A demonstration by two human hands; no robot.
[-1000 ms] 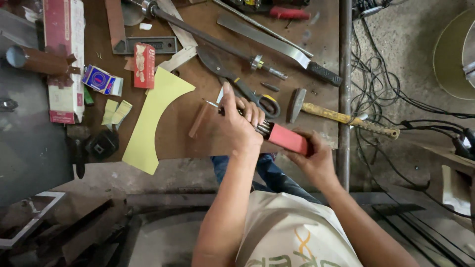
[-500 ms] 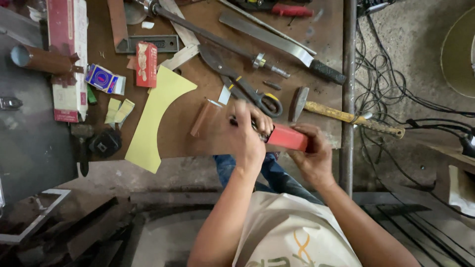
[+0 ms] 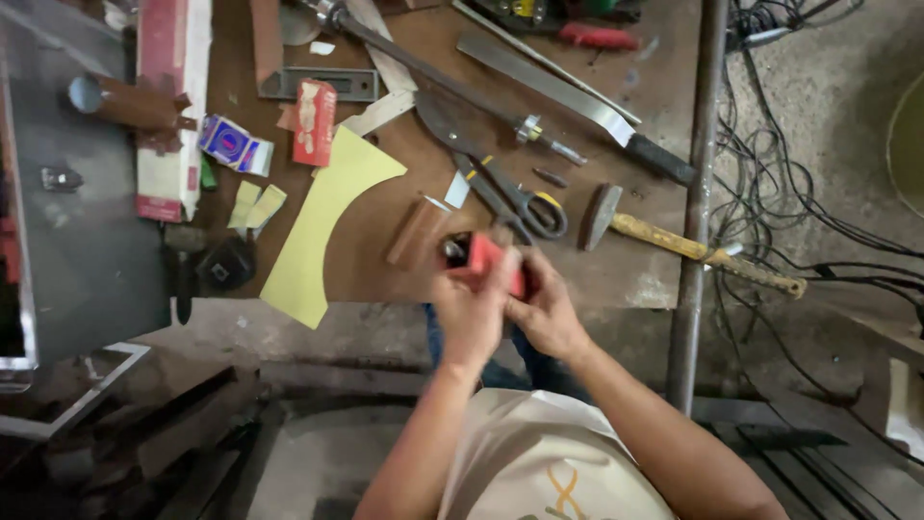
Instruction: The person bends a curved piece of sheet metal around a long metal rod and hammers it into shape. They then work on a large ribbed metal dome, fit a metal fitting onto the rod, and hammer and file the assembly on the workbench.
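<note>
Both hands meet at the near edge of a brown workbench (image 3: 616,279). My left hand (image 3: 472,308) and my right hand (image 3: 547,313) are closed around a red utility knife (image 3: 483,258), held tilted with its dark end up and to the left. Just beyond it lie a small brown block (image 3: 416,231), scissors with dark handles (image 3: 515,197) and a hammer with a yellowish wooden handle (image 3: 688,246). A curved yellow paper sheet (image 3: 322,221) lies to the left, hanging over the bench edge.
Farther back lie a long machete-like blade (image 3: 568,91), a metal rod (image 3: 423,67), a red packet (image 3: 313,120), a small blue box (image 3: 234,144) and a red-and-white carton (image 3: 171,96). A metal post (image 3: 695,212) stands right, with tangled cables (image 3: 799,193) on the concrete floor.
The red knife lay flat along the bench edge with my left hand working at its blade end. Now both hands have drawn together and lifted it, tilted.
</note>
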